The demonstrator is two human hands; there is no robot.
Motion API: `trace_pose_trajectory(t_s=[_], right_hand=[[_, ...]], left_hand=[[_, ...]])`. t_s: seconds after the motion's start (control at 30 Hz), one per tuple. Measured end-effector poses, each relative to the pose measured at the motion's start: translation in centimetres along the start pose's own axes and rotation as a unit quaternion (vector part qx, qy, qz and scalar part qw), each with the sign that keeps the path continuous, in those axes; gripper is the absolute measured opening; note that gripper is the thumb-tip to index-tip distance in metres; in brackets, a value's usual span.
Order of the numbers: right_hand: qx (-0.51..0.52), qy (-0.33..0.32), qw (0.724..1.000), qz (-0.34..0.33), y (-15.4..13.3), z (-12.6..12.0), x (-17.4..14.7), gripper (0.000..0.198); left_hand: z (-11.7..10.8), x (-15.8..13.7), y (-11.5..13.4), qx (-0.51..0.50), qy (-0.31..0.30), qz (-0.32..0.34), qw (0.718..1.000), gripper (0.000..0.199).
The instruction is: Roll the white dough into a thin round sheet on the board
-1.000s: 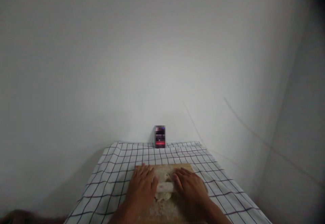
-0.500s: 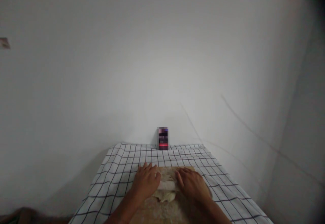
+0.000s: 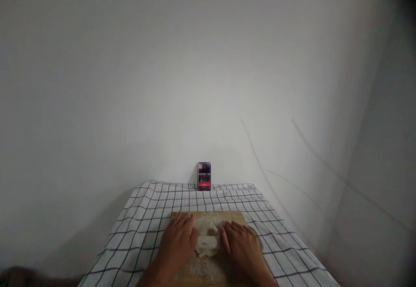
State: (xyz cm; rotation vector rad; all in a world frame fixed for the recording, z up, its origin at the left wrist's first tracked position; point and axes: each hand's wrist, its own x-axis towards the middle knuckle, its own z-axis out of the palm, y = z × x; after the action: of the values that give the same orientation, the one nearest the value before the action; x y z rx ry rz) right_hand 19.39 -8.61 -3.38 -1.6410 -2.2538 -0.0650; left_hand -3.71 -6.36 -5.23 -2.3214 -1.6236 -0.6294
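Between my hands a pale, floury rolling pin lies crosswise on a wooden board. Whitish dough shows on the far side of the pin, and more of it sticks out on the near side. My left hand lies palm down over the pin's left end, fingers stretched forward and apart. Over the right end rests my right hand, also palm down with fingers extended. Both hands cover the pin's ends, so those are hidden.
A black-and-white checked cloth covers the table. At its far edge a phone-like dark upright object, pixelated, leans near the white wall. Beside my right hand shows the rim of a greyish round thing, mostly hidden.
My hands and the rolling pin have come back slightly toward me over the board. Dough now shows beyond the pin as well. The whole view has shifted a little.
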Motion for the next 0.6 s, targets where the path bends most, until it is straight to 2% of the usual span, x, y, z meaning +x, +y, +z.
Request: trace_pose_trajectory(t_s=[0.07, 0.13, 0.27, 0.47, 0.6], right_hand=[[0.011, 0.020, 1.000, 0.000, 0.2, 0.4, -0.7, 0.043], [0.019, 0.018, 1.000, 0.002, 0.4, 0.5, -0.9, 0.044], [0.009, -0.007, 1.000, 0.028, 0.5, 0.3, -0.1, 0.047], [0.010, 0.014, 1.000, 0.003, 0.3, 0.3, -1.3, 0.045], [0.004, -0.017, 1.000, 0.021, 0.1, -0.8, -0.6, 0.050]], left_hand=[[-0.2, -0.2, 0.1, -0.008, 0.015, 0.027, 0.999, 0.042], [-0.5, 0.3, 0.2, -0.015, 0.001, 0.031, 0.999, 0.041], [-1.3, 2.1, 0.4, -0.003, -0.059, -0.035, 0.998, 0.042], [-1.6, 0.6, 0.6, -0.027, -0.012, 0.016, 0.999, 0.040], [-1.3, 1.6, 0.4, -0.033, -0.035, -0.016, 0.999, 0.040]])
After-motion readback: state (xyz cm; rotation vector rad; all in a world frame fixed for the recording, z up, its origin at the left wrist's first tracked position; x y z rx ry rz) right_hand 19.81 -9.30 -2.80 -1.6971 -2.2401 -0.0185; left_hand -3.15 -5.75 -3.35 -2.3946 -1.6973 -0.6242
